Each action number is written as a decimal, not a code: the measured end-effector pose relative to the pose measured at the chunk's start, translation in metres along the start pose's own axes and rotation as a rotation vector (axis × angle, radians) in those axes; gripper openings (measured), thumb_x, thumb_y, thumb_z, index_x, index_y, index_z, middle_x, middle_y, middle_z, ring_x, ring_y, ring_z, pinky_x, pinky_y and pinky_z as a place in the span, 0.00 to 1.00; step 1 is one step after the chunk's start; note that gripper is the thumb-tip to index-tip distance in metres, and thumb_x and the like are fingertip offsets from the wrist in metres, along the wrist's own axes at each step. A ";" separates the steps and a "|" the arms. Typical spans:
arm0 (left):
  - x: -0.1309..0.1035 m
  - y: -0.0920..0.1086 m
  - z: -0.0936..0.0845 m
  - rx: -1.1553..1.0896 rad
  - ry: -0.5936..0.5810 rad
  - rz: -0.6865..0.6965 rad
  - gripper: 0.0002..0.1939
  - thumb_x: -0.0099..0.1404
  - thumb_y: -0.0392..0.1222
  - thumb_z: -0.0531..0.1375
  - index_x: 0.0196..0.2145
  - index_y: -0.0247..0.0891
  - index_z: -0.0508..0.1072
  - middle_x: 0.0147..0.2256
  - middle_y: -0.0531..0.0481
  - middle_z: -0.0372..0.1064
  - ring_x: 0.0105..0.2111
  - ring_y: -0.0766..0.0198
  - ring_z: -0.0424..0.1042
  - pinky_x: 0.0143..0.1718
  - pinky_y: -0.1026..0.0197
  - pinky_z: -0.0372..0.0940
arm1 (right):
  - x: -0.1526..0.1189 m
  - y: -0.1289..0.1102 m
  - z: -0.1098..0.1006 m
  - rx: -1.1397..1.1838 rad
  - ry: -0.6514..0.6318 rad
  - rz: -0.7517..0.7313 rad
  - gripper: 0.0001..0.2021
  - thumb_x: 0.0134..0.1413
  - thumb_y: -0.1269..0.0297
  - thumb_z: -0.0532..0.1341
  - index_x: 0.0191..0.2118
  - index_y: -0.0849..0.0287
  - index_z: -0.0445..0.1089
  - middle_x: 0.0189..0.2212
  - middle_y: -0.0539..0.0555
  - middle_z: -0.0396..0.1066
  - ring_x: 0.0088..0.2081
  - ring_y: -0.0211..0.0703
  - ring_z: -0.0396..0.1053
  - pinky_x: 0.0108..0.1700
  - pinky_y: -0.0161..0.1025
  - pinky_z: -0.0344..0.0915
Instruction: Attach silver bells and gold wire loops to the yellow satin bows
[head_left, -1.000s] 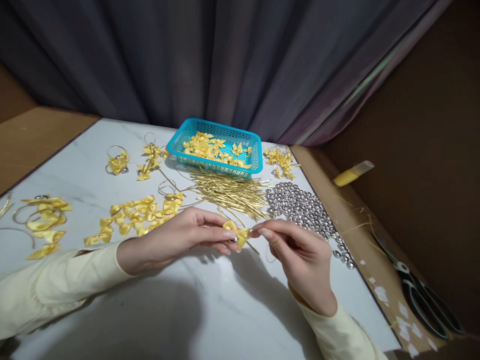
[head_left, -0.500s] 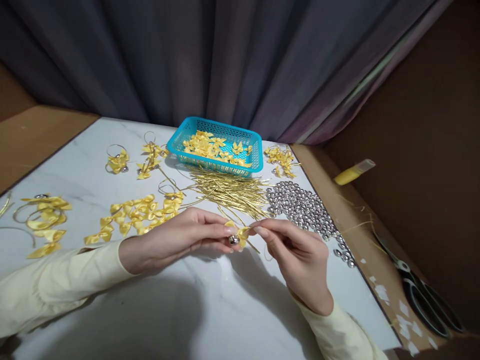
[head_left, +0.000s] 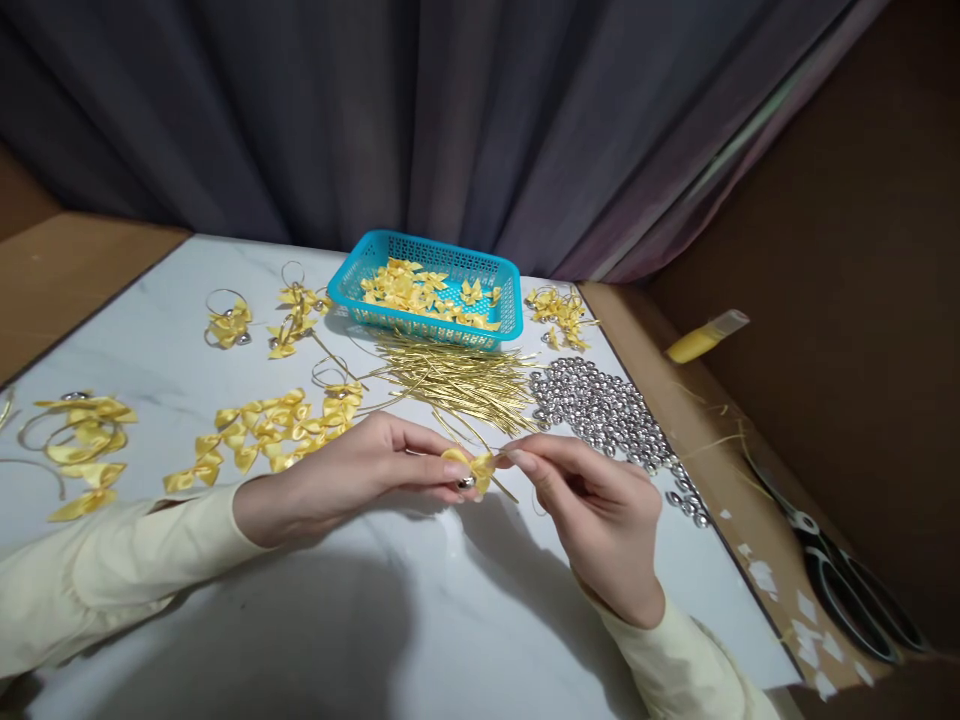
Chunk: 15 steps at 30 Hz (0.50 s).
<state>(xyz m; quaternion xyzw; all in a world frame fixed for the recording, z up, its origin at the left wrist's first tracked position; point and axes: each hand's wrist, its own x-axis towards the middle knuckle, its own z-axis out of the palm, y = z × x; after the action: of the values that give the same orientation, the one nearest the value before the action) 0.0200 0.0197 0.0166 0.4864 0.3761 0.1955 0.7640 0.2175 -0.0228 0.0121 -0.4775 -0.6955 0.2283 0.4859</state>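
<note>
You're pinching yellow satin bow with silver bell in left hand, gold cord in right hand. Beyond fingers, looped bows are looking finished, plain bows in basket unworked.

no text, label, brand, number or sign I can read, none legible on the blue basket, none on the yellow tube, none on the scissors, none on the yellow bow in my fingers
</note>
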 end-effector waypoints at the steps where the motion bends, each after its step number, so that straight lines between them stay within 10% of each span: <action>1: 0.000 0.000 0.000 -0.004 0.003 0.008 0.08 0.60 0.41 0.63 0.34 0.35 0.79 0.36 0.46 0.77 0.39 0.61 0.74 0.42 0.65 0.67 | 0.000 0.000 0.000 0.006 0.007 0.008 0.05 0.55 0.73 0.61 0.32 0.56 0.73 0.25 0.47 0.75 0.23 0.30 0.69 0.27 0.28 0.66; 15: -0.003 0.003 0.000 -0.146 0.066 -0.005 0.04 0.60 0.38 0.64 0.32 0.35 0.78 0.31 0.52 0.77 0.34 0.68 0.75 0.37 0.72 0.67 | -0.012 -0.018 0.001 0.078 -0.156 -0.117 0.04 0.55 0.75 0.60 0.34 0.62 0.71 0.25 0.51 0.75 0.23 0.33 0.70 0.26 0.30 0.65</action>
<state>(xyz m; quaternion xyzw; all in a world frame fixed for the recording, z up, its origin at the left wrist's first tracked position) 0.0186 0.0191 0.0202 0.4218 0.3869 0.2364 0.7852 0.2094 -0.0408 0.0201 -0.3977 -0.7486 0.2628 0.4609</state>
